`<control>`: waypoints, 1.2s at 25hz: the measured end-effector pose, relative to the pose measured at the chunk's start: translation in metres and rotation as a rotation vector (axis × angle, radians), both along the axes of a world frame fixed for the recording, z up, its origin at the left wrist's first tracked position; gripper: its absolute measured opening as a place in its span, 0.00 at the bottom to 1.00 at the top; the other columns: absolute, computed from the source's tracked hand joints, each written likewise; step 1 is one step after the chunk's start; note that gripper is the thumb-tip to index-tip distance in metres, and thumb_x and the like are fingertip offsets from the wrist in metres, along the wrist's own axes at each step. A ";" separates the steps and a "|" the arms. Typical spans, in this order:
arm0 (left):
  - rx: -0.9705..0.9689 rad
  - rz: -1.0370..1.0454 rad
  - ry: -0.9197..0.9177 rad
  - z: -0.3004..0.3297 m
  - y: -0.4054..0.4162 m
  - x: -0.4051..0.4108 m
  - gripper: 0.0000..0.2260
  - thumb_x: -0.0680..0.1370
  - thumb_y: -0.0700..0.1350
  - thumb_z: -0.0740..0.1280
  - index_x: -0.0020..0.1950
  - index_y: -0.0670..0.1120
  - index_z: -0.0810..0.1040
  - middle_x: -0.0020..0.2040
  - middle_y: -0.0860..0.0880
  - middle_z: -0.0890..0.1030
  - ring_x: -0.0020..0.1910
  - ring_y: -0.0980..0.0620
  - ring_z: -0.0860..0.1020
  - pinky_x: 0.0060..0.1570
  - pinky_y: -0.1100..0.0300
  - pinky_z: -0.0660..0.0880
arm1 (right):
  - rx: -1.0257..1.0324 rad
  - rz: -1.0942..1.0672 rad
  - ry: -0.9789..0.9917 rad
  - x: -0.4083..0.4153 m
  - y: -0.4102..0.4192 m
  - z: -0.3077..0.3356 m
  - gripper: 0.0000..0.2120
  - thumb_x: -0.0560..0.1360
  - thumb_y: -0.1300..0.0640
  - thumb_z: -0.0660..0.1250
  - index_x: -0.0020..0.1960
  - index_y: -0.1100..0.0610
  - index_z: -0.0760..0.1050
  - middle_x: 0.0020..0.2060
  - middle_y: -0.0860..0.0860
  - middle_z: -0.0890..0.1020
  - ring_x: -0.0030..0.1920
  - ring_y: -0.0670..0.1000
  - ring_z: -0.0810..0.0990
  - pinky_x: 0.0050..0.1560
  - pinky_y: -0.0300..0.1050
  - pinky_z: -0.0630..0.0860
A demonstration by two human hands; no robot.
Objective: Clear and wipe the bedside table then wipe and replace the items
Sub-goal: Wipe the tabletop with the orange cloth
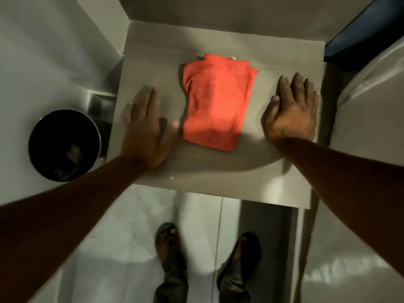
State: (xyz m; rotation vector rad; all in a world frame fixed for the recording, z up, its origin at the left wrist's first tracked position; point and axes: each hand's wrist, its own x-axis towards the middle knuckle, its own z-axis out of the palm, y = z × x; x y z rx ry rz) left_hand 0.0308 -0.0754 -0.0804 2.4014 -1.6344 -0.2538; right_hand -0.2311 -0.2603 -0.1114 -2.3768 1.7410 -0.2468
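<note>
The folded orange-red terry cloth lies between both flat, empty hands on the pale grey surface, long axis pointing away; left fingers together, right fingers slightly spread, left thumb nearest.

Folded red cloth on bedside table

You have one view, worn on your head, looking steeply down from close above the table, with your feet on the floor at the bottom edge.
</note>
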 end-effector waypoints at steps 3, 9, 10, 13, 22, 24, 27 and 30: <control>-0.115 -0.118 -0.023 0.009 -0.084 -0.057 0.32 0.80 0.58 0.57 0.79 0.42 0.62 0.80 0.40 0.63 0.80 0.42 0.60 0.78 0.42 0.54 | -0.100 0.005 -0.020 -0.006 -0.002 -0.008 0.27 0.80 0.48 0.53 0.78 0.54 0.64 0.78 0.61 0.64 0.78 0.65 0.60 0.78 0.61 0.54; 0.130 -0.203 -0.191 -0.012 -0.094 -0.045 0.34 0.79 0.62 0.52 0.82 0.48 0.57 0.83 0.46 0.56 0.82 0.44 0.53 0.79 0.44 0.50 | -0.206 0.047 -0.049 -0.015 -0.012 -0.031 0.27 0.82 0.40 0.45 0.77 0.48 0.59 0.76 0.60 0.65 0.75 0.66 0.62 0.77 0.64 0.59; 0.139 -0.175 -0.205 -0.010 -0.074 -0.018 0.33 0.80 0.62 0.51 0.82 0.48 0.56 0.83 0.45 0.55 0.83 0.44 0.52 0.79 0.44 0.50 | -0.200 0.050 -0.040 -0.015 -0.011 -0.031 0.27 0.82 0.40 0.45 0.77 0.48 0.58 0.76 0.60 0.65 0.75 0.66 0.62 0.77 0.65 0.58; 0.156 -0.150 -0.259 -0.007 -0.010 0.054 0.31 0.82 0.61 0.49 0.82 0.47 0.54 0.83 0.44 0.55 0.83 0.42 0.52 0.79 0.43 0.50 | -0.175 0.032 -0.022 -0.013 -0.010 -0.021 0.26 0.82 0.44 0.50 0.78 0.50 0.59 0.77 0.61 0.64 0.76 0.65 0.61 0.77 0.65 0.57; 0.144 -0.577 -0.185 -0.017 0.061 -0.085 0.31 0.82 0.58 0.52 0.82 0.47 0.55 0.83 0.43 0.55 0.83 0.41 0.50 0.78 0.39 0.51 | -0.032 0.023 0.012 -0.009 -0.002 0.003 0.27 0.82 0.47 0.52 0.80 0.53 0.58 0.80 0.60 0.60 0.79 0.64 0.56 0.80 0.62 0.49; 0.093 -0.591 -0.143 -0.017 0.035 -0.093 0.30 0.82 0.57 0.53 0.82 0.47 0.56 0.83 0.43 0.56 0.82 0.41 0.52 0.78 0.40 0.52 | -0.054 0.021 0.029 -0.008 0.000 0.003 0.27 0.82 0.48 0.52 0.80 0.54 0.59 0.80 0.60 0.60 0.79 0.64 0.56 0.80 0.60 0.51; 0.100 -0.460 -0.206 -0.011 -0.030 -0.032 0.28 0.83 0.58 0.51 0.81 0.48 0.58 0.82 0.43 0.58 0.81 0.40 0.56 0.78 0.41 0.54 | -0.045 0.030 0.043 -0.005 -0.002 0.004 0.28 0.82 0.48 0.52 0.80 0.53 0.59 0.80 0.59 0.59 0.80 0.63 0.56 0.80 0.59 0.50; 0.137 -0.232 -0.239 -0.007 -0.095 0.037 0.30 0.82 0.59 0.48 0.82 0.47 0.54 0.83 0.43 0.55 0.82 0.39 0.54 0.79 0.42 0.53 | -0.031 0.018 0.042 -0.006 -0.003 0.004 0.28 0.81 0.47 0.52 0.80 0.52 0.59 0.80 0.59 0.59 0.80 0.63 0.55 0.80 0.59 0.50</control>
